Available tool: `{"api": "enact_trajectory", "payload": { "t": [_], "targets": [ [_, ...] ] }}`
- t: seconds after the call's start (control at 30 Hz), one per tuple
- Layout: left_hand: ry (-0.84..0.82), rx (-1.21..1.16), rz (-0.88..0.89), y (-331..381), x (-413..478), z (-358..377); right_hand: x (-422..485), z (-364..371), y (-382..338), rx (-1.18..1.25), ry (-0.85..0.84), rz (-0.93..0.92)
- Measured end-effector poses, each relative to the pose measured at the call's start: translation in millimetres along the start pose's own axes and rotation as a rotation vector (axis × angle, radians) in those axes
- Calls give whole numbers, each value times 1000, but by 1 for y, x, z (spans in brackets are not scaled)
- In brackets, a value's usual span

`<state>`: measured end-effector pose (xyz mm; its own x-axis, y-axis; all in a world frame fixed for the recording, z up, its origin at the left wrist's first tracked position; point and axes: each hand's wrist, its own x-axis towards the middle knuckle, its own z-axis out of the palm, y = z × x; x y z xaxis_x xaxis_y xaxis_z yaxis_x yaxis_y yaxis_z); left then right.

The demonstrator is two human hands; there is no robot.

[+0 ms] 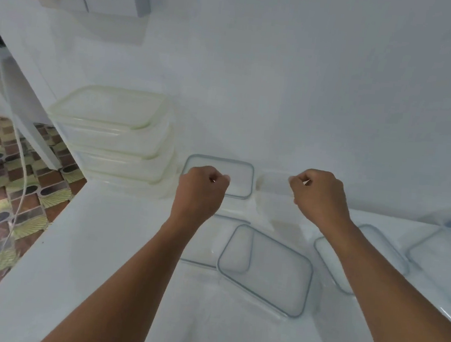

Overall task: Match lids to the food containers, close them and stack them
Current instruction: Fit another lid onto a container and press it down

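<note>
We curl our left hand into a loose fist over a grey-rimmed lid, while our right hand, fingers bent, hovers by an open clear container; whether either grips anything, we cannot tell. Closed containers stand stacked at the white tabletop's left edge.

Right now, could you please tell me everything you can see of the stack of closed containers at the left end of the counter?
The stack of closed containers stands at the counter's left end, against the white wall. It looks like four rectangular boxes of cloudy, translucent plastic with rounded corners, each under a pale yellowish lid. They sit flat and level, slightly offset, each lower box jutting a little nearer. The top lid is fully seated. Neither hand touches the stack. A clear grey-rimmed lid lies just to its right; contact cannot be told.
</note>
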<state>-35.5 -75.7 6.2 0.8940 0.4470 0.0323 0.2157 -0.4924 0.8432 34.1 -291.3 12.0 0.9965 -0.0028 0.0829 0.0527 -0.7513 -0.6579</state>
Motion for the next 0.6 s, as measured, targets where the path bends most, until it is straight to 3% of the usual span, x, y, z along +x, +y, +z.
{"api": "enact_trajectory", "payload": {
  "t": [0.17,0.43,0.6],
  "targets": [
    [-90,-24,-29,16,5,49,24,-33,39,-43,142,111],
    [-270,208,-112,33,1,104,41,-22,95,-152,-100,315],
    [-242,129,-173,41,-2,111,34,-13,98,-3,-123,357]
  ]
}}
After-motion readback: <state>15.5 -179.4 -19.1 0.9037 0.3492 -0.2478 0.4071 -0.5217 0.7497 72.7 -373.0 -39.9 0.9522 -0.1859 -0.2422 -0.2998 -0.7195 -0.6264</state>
